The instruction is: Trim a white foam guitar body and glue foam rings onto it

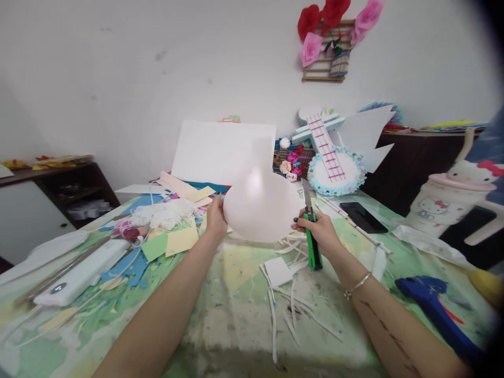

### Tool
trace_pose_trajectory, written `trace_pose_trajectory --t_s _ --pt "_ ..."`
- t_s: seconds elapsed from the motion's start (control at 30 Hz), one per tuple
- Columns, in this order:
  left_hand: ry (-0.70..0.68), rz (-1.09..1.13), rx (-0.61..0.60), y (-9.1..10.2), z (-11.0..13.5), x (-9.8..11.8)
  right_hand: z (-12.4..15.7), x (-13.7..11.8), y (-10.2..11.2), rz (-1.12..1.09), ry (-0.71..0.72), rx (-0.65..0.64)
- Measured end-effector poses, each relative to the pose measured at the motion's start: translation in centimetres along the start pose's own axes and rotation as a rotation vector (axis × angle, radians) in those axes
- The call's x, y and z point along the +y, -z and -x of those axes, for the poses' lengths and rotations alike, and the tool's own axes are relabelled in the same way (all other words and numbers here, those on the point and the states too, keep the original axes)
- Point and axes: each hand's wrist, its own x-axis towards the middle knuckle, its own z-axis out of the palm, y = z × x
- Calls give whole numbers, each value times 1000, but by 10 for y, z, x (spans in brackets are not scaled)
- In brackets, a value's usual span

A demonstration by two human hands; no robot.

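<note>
A rounded white disc (263, 210), which looks like foam board or card, is held up above the table in front of me. My left hand (216, 216) pinches its left edge, thumb on the near side. My right hand (321, 231) is wrapped round a green and black utility knife (312, 239), its blade out and pointing up. The right fingertips are close to the disc's right edge; whether they touch it I cannot tell. Below the disc, thin white offcut strips (293, 299) and a small white square (277, 271) lie on the tablecloth (220, 320).
Left lie coloured paper scraps (181, 237), tangled white string (165, 212) and a white device (82, 273). Behind stand a white board (224, 152) and a paper-craft banjo (334, 168). Right are a phone (363, 217), a blue glue gun (437, 310) and a cartoon-cat cup (441, 205).
</note>
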Motion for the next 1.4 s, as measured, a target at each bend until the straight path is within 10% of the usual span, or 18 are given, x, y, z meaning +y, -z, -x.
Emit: trace_pose_trajectory --t_s 0.3,0.6,0.83,1.4 --pt "248 213 -204 -2 9 -19 8 -6 -6 -35 5 -79" --pt "-67 -38 40 9 -8 21 0 -14 10 18 153 -3" --pt "-424 -608 -99 -14 27 51 34 -30 -13 265 401 -301" --pt "-519 -717 -63 -28 53 57 83 -49 -38 831 1033 -427"
